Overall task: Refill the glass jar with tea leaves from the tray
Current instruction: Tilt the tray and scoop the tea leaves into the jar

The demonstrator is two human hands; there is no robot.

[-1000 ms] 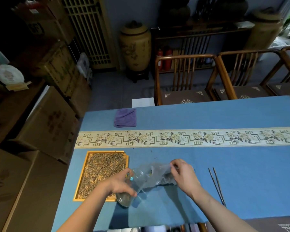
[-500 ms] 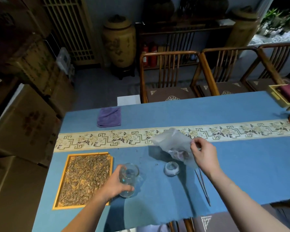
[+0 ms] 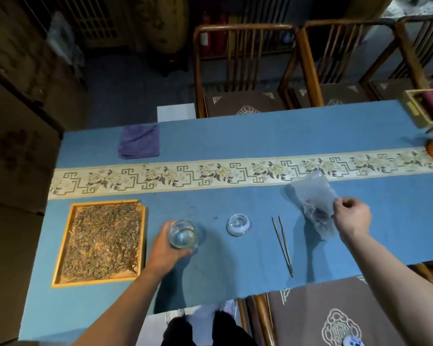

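Glass jar [image 3: 183, 234] stands in your left hand [image 3: 164, 250] just right of the tray [image 3: 60, 245], while your right hand [image 3: 351, 218] pinches a plastic bag [image 3: 315, 196].

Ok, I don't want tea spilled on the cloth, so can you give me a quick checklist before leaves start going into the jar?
1. Glass jar held: ok, left hand grips it.
2. Jar mouth open: ok, lid lies apart on the blue cloth.
3. Jar upright: ok.
4. Right hand free: not ok, it pinches a plastic bag.
5. Tweezers within reach: ok, lying between lid and bag.
6. Tray close to jar: ok, beside the left hand, full of tea leaves.
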